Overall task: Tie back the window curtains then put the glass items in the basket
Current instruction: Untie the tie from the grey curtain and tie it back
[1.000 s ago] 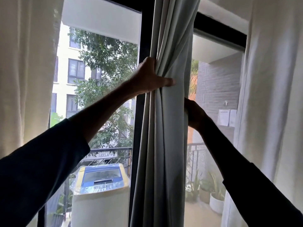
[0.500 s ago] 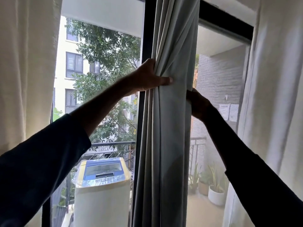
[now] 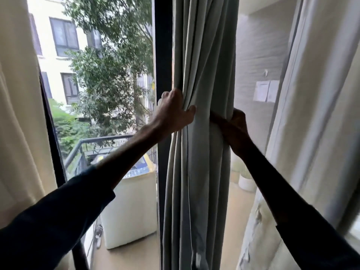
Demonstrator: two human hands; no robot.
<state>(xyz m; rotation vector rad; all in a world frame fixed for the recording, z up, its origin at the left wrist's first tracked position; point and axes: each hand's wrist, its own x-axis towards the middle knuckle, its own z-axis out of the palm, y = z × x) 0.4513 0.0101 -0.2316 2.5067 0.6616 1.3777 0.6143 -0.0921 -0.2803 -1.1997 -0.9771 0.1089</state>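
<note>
Head view, and I'm watching both hands on the grey curtain [image 3: 204,55], hanging at twelve o'clock against the black window frame [image 3: 163,45]. Left hand [image 3: 173,112] grips the folds from nine o'clock, thumb across the front. Right hand [image 3: 235,123] has come round from behind at three o'clock since a second ago, fingers now curled onto the front, and the bundle is pinched narrower between them. I'd say it's gathered and ready for tying, though I see no tie-back, glassware or basket yet
</note>
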